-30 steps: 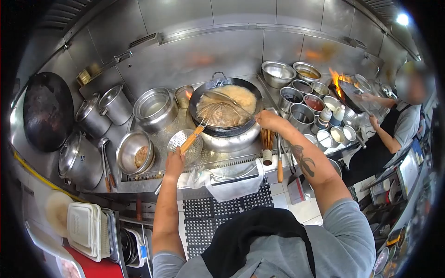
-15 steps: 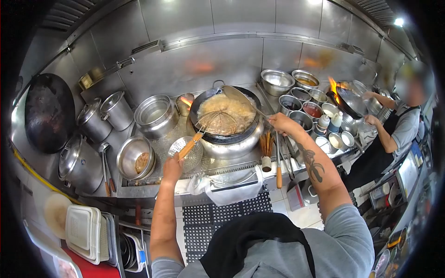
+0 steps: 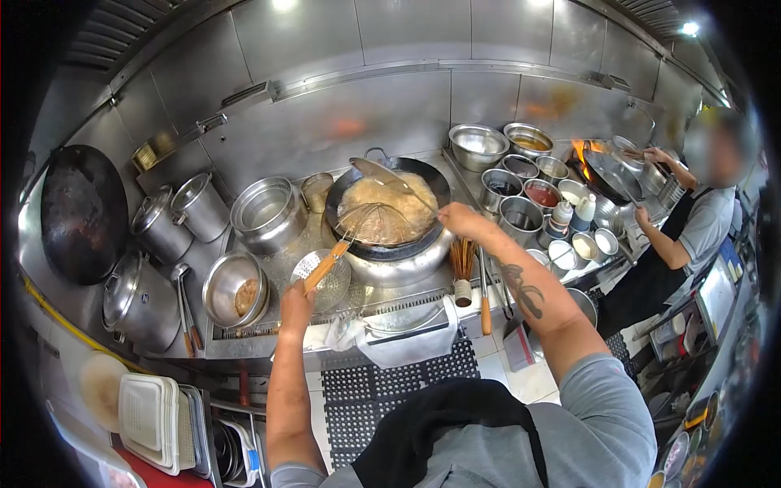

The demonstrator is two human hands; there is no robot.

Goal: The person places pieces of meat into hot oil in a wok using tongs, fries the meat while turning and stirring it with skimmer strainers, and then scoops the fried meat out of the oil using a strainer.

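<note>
Head view: the left hand [image 3: 297, 302] closes round the strainer [image 3: 381, 224] handle; ahead, between both hands, the wok [image 3: 407, 251] holds bubbling liquid [image 3: 421, 217]; the right hand [image 3: 460, 220] grips the ladle [image 3: 376, 172]. Knocking tools together could splash it.

A panelled stainless-steel wall [image 3: 342, 122] rises at the back; a bright lamp [image 3: 691, 28] glows upper right; a black perforated mat [image 3: 358, 394] covers white floor tiles [image 3: 533, 379].
</note>
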